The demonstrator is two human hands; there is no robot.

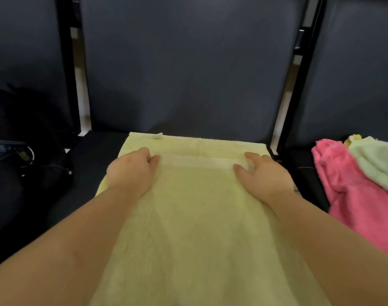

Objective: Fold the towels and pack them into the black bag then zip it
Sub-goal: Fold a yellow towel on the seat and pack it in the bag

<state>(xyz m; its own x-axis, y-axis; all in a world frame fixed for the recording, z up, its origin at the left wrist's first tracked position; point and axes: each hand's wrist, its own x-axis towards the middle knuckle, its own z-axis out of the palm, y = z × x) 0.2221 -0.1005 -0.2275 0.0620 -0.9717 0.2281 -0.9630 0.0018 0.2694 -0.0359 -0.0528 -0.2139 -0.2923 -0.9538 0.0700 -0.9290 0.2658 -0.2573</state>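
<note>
Nearest: two bare forearms reaching forward over a yellow towel (195,228) spread flat along a dark seat (87,173).

Further out, left hand (131,171) resting on the towel's left side, fingers curled down onto the cloth near a paler band; whether pinching a fold or only pressing, cannot tell. Right hand (262,173) on the right side, fingers bent and spread, touching the same band; likewise unclear whether gripping an edge or smoothing. Nothing lifted clear of the seat.

Past the hands, the far edge of the towel lying just short of the seat back (188,62), with a small white label (158,136) at that edge.

To the right, on the next seat, a pink towel (354,206) in a loose heap with a pale green towel (378,164) lying over it, and a scrap of something yellow behind; all unfolded.

To the left, a dark shape with straps and a metal ring, probably the black bag (23,155); too dim to say open or zipped.

Judged early: one towel laid out, possibly with a first fold made or being squared up. Left to do: finishing this fold, folding the others, packing everything, zipping.
</note>
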